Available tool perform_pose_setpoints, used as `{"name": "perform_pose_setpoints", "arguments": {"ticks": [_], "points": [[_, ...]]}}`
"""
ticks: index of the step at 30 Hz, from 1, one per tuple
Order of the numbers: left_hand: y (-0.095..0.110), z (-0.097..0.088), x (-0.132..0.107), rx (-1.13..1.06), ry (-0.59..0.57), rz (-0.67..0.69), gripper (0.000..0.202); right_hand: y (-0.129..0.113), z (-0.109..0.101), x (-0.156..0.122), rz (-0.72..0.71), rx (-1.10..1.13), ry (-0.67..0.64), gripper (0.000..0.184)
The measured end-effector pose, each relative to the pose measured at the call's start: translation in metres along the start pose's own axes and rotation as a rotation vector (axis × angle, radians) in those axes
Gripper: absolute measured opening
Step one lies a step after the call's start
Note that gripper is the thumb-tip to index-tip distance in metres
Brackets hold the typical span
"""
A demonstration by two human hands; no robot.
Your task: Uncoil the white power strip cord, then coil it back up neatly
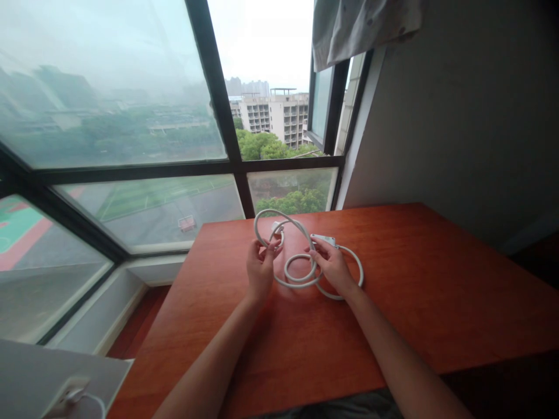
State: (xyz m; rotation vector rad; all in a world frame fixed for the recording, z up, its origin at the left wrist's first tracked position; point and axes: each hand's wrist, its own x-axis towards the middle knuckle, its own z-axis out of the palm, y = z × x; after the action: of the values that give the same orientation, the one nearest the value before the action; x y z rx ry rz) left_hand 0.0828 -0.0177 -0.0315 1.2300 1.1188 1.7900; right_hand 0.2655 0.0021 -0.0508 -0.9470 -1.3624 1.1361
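A thick white power cord lies in loose loops on the reddish-brown wooden desk, and one loop is raised above the surface. My left hand pinches the cord on the left side of that raised loop. On the other side, my right hand has its fingers closed round the cord. Behind the left fingers is a white end piece that looks like a plug. A flat white block shows just beyond the right hand, partly hidden by it; the cord curves out from its right end.
The wooden desk reaches to a large dark-framed window at the back and left. A grey wall rises on the right. Low at the left, a white plug sits in a wall socket. A curtain hangs above.
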Motion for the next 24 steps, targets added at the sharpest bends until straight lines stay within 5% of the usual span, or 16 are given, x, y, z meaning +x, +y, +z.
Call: {"name": "perform_pose_setpoints", "arguments": {"ticks": [6, 9, 13, 18, 21, 24], "points": [[0.007, -0.015, 0.004, 0.813, -0.004, 0.199, 0.016, 0.001, 0.000, 0.001, 0.002, 0.022, 0.043, 0.047], [0.004, -0.025, 0.010, 0.955, -0.036, 0.112, 0.015, -0.001, 0.000, 0.000, 0.000, 0.032, 0.050, 0.049], [-0.007, -0.039, 0.021, 0.940, -0.193, -0.056, 0.021, -0.002, 0.000, 0.000, 0.001, 0.006, 0.025, 0.046], [-0.013, -0.050, 0.034, 0.479, -0.181, -0.155, 0.036, -0.003, 0.001, -0.001, -0.012, -0.006, 0.001, 0.043], [-0.012, -0.055, 0.040, 0.371, -0.141, -0.129, 0.038, -0.004, 0.003, -0.001, -0.028, -0.029, -0.007, 0.041], [-0.012, -0.057, 0.041, 0.501, -0.206, -0.068, 0.035, -0.005, 0.004, -0.002, -0.032, -0.022, 0.010, 0.041]]}}
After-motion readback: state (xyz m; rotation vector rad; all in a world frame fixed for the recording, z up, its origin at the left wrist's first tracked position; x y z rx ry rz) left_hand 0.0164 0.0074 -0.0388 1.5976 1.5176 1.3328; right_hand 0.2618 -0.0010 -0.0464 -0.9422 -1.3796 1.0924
